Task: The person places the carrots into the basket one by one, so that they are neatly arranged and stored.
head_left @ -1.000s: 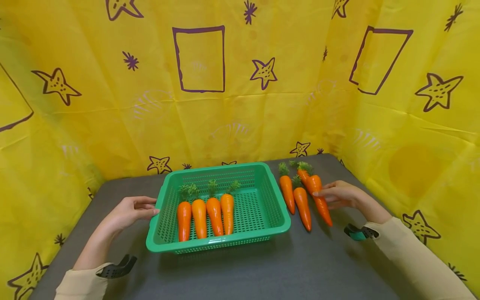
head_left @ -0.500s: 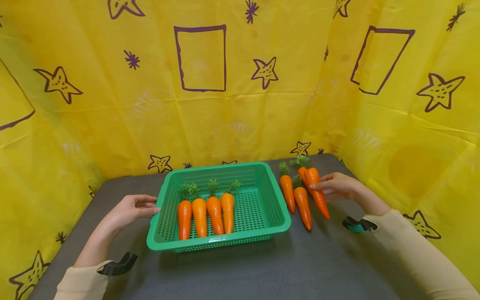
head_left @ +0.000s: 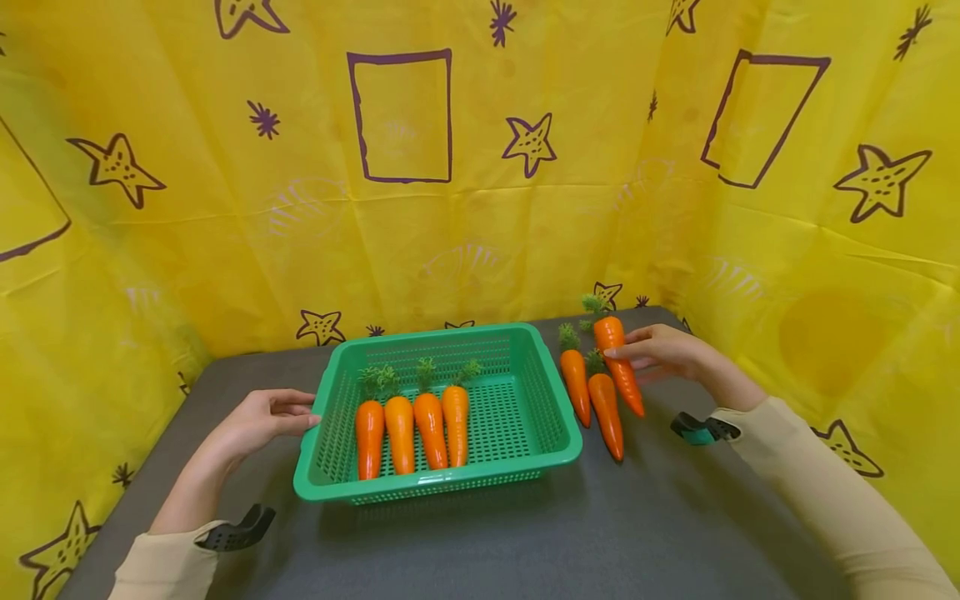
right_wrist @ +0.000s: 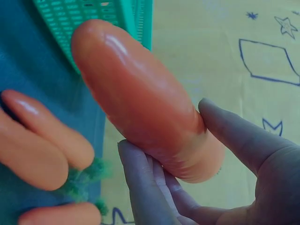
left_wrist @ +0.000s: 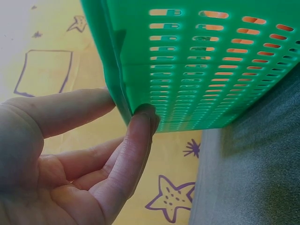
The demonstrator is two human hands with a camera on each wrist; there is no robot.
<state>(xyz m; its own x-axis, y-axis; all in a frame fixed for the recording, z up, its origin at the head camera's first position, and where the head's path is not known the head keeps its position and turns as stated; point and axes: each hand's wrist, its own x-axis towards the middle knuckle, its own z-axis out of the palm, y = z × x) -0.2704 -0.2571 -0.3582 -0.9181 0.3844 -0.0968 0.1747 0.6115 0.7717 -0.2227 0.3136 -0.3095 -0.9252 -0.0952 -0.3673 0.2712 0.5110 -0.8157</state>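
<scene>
A green plastic basket [head_left: 517, 465] stands on the dark table, holding several orange carrots [head_left: 400, 437] with leafy green tops laid side by side. My left hand [head_left: 258, 421] pinches its left rim; in the left wrist view the thumb and fingers [left_wrist: 131, 159] meet on the basket's edge. To the right of the basket, my right hand [head_left: 663, 354] grips a carrot [head_left: 624, 375] between thumb and fingers, raised off the table in the right wrist view. Two loose carrots, one nearer the basket [head_left: 575, 385] and one nearer the front [head_left: 606, 417], lie beside it.
Another carrot [right_wrist: 61, 214] lies at the bottom left of the right wrist view, mostly hidden behind the held one in the head view. A yellow patterned curtain [head_left: 405, 242] surrounds the grey tabletop [head_left: 480, 542] at the back and sides.
My right hand has moved up the picture and slightly left, taking the gripped carrot with it. The left hand and the basket have stayed in place.
</scene>
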